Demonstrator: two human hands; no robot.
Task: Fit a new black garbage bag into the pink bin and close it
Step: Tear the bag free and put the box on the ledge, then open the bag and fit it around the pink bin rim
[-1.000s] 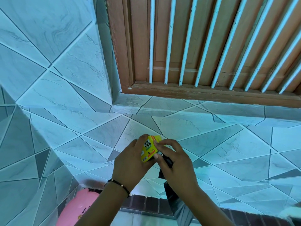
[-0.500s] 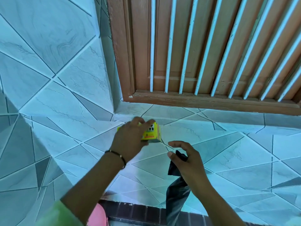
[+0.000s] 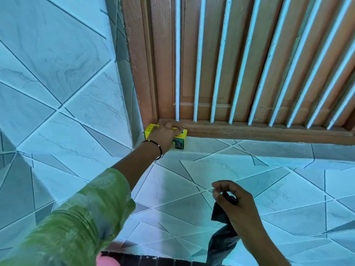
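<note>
While our left hand (image 3: pixel 166 133) clasps the yellow cardboard box (image 3: pixel 179 140) on the tiled sill (image 3: pixel 221 145) at eleven o'clock, our right hand (image 3: pixel 237 203) pinches the crumpled black plastic garbage bag (image 3: pixel 221 240) at five o'clock, which may slip from so light a hold.

No readable text anywhere. Yellow box (image 3: pixel 179 140) on the tiled ledge has print on its side, dark panel w/ small marks and a thin red strip near the top, but it's too small and blurred to make out, and partly covered by the left hand (image 3: pixel 165 135). No brand, no numbers legible.
</note>
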